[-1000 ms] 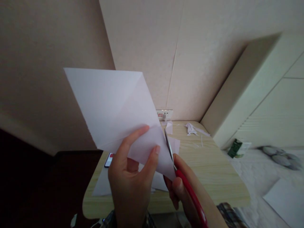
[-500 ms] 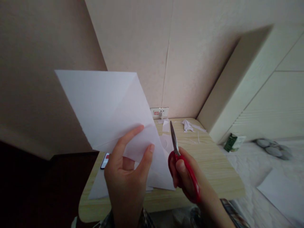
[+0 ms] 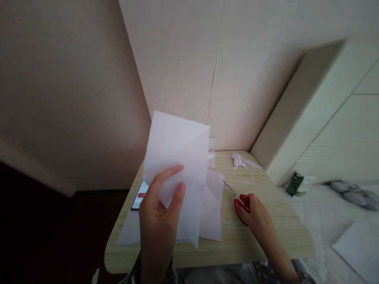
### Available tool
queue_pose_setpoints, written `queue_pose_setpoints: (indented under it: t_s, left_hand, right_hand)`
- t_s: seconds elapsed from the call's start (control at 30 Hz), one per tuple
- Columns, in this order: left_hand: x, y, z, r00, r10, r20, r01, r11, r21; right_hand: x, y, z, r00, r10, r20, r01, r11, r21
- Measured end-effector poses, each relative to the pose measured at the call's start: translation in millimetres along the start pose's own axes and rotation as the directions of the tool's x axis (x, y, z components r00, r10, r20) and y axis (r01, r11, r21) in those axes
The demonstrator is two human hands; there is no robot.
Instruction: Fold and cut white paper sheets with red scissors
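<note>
My left hand (image 3: 160, 213) pinches a folded white sheet of paper (image 3: 180, 157) and holds it upright above the near left of a light wooden table (image 3: 266, 221). My right hand (image 3: 254, 213) rests low on the table to the right, fingers closed round the red handles of a pair of scissors (image 3: 237, 197). The scissor blades lie on the tabletop and point toward the paper, apart from it.
More white sheets (image 3: 210, 213) lie flat on the table under the held paper. A phone (image 3: 139, 195) sits at the table's left edge. A small folded paper shape (image 3: 238, 159) and thin scraps lie at the back. A bed with a white sheet (image 3: 358, 250) is on the right.
My right hand took the scissors away from the paper's edge and lowered them onto the table. My left hand turned the sheet, so it now looks narrower.
</note>
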State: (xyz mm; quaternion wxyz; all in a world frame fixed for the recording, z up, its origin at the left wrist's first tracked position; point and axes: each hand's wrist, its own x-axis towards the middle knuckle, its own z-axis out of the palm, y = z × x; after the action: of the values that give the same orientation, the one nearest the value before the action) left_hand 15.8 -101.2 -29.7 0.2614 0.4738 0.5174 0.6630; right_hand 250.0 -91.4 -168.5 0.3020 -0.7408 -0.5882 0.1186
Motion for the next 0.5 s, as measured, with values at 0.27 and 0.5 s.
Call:
queue_pose_setpoints:
  t_s: [0.27, 0.5]
  left_hand:
    - [-5.7, 2.3, 3.8, 0.996, 0.024, 0.086, -0.025, 1.0, 0.005]
    - [2.2, -16.2, 8.6, 0.962, -0.167, 0.216, 0.202, 0.967, -0.156]
  right_hand:
    - [0.3, 8.5, 4.9, 0.997, -0.07, -0.007, 0.069, 0.992, -0.107]
    - [0.8, 10.7, 3.3, 0.993, -0.083, 0.085, 0.1, 0.971, -0.218]
